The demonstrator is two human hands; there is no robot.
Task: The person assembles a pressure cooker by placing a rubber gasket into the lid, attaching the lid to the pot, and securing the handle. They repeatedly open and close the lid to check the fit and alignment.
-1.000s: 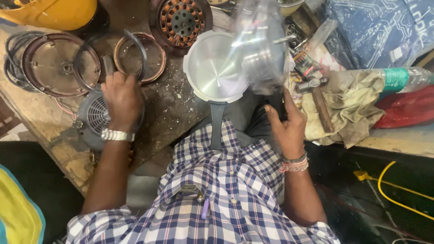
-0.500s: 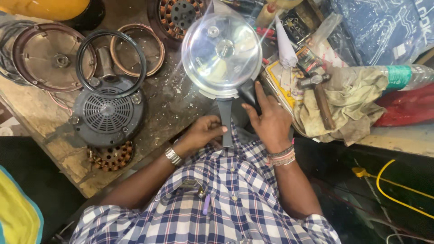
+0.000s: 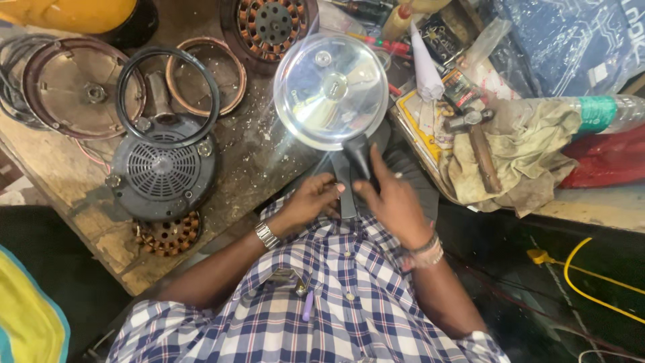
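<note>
Gripping the lid's (image 3: pixel 330 91) black handle (image 3: pixel 358 156), the right hand (image 3: pixel 393 202) has fingers clamped; left hand (image 3: pixel 310 199) fingers curl beside it, touching. Loosen that hold and the lid could tip onto the table (image 3: pixel 255 154).

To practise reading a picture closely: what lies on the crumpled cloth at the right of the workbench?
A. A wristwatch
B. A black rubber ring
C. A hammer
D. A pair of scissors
C: a hammer with a wooden handle lies across the cloth; the black ring is over on the other side of the bench.
</note>
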